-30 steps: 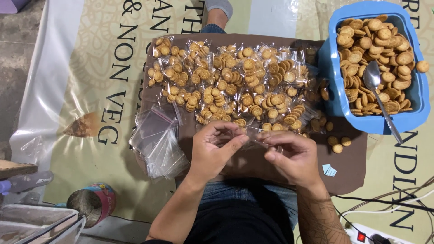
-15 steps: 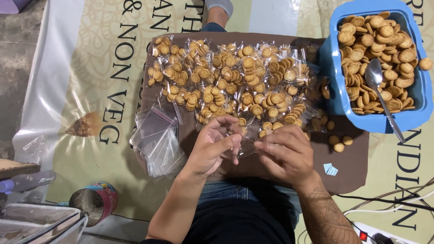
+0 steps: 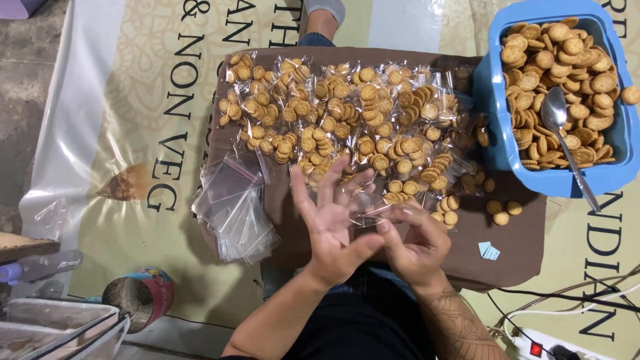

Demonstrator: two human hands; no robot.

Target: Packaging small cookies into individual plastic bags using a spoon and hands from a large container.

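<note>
A person sits at a flat brown board (image 3: 513,247) with both hands over its near edge. The left hand (image 3: 333,223) is spread wide, fingers pointing up and apart, with its thumb pressed against a small clear plastic bag (image 3: 365,205). The right hand (image 3: 417,240) is curled, and its fingertips pinch the same little bag from the other side. The bag sits between the two hands, just in front of a big heap of filled clear bags of small round golden biscuits (image 3: 347,113) that covers the far part of the board. A loose stack of empty clear bags (image 3: 233,207) lies at the left edge of the board. A blue plastic tub (image 3: 507,140) full of biscuits sits at the right edge of the board, with a shiny metal spoon (image 3: 567,137) resting in it. A few loose biscuits (image 3: 503,212) lie on the board near the tub.
</note>
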